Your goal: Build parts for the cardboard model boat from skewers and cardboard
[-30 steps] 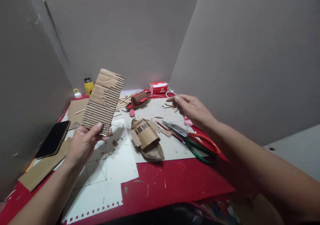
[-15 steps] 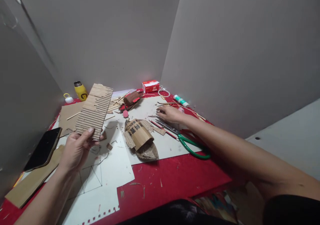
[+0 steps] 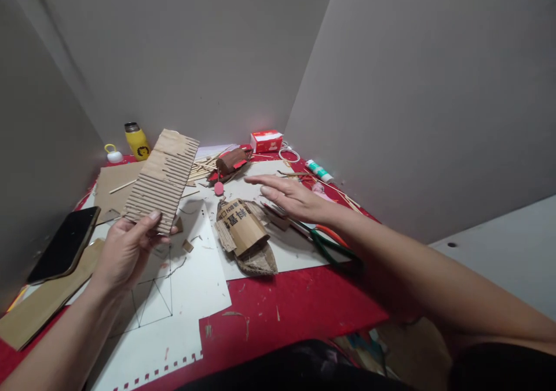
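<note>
My left hand (image 3: 125,251) holds a strip of corrugated cardboard (image 3: 161,179) by its lower end, ribbed side up, above the white paper sheet (image 3: 191,275). My right hand (image 3: 289,197) hovers open, fingers spread and pointing left, above the table just right of a curved cardboard boat-like model (image 3: 243,234). It holds nothing. Under my right wrist lie scissors (image 3: 325,243) with green and orange handles.
On the red table (image 3: 304,304): a black phone (image 3: 63,245) on a cardboard piece at the left, a yellow bottle (image 3: 136,141), a red box (image 3: 266,141), a glue stick (image 3: 319,171), a brown-and-red model (image 3: 230,163), thin wooden sticks and cardboard scraps. Grey partition walls enclose three sides.
My right hand lifted off the table near the scissors and moved left toward the cardboard model, fingers now spread. The left hand keeps the corrugated strip, slightly lower than a second ago.
</note>
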The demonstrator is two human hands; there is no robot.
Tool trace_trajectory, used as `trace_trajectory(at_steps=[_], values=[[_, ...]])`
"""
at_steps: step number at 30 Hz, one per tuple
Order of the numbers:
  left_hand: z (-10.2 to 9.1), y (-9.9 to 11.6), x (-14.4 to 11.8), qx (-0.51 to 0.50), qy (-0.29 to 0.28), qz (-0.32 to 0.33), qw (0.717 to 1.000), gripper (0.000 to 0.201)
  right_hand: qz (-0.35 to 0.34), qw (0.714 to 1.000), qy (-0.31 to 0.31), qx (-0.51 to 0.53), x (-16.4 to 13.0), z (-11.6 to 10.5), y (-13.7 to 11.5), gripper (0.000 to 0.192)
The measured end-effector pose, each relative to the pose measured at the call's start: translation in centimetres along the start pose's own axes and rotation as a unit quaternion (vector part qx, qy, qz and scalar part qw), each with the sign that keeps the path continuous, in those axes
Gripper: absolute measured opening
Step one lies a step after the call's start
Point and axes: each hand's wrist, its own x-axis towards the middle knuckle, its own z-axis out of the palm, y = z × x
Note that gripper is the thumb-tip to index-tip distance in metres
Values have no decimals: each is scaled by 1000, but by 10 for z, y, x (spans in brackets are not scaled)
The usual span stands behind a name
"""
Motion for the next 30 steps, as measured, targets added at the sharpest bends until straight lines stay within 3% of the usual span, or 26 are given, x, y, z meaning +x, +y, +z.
trace_trajectory(at_steps=[3,8,11,16,22,30], values=[[1,1,1,-7,3,3,1000,21,-7,1000,-26,9,1,1,-4,36],[1,1,2,-10,20,5,1000,19,107,986,54,-117,-37,-21,14,36],[0,-1,2,-10,33,23,999,17,174,968,9,-183,-84,-28,27,27],[1,-4,3,8,43,49,998,16,250,930,-65,-261,-143,-15,36,23],[2,-5,3,2,34,51,998,18,269,916,-108,-277,-146,-7,42,36],[-1,-8,5,2,26,48,998,24,281,911,-101,-283,-138,-9,53,30]])
